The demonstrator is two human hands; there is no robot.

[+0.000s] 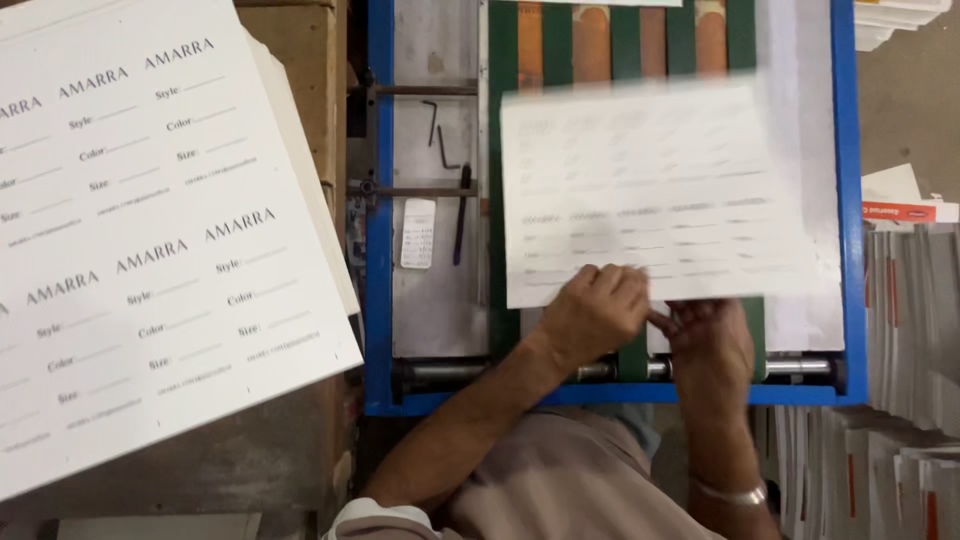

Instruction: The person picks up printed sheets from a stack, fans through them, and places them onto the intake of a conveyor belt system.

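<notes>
The printed sheet (660,190) under the left hand (592,312) and right hand (712,345) is thin matt white paper. The stack of label sheets (150,230) looks like thicker matt white card, smooth-faced. The machine frame (380,250) is blue painted metal with a slight sheen; its roller (800,367) is bare shiny steel. The feed belts (503,150) look like dull green fabric or rubber, and the hex keys (435,125) like dark metal

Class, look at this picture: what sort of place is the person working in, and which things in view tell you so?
Probably a print or paper-finishing workshop. A stack of printed label sheets lies beside a blue-framed feeder machine with green belts, and both hands, left hand and right hand, guide a printed sheet over it.
</notes>
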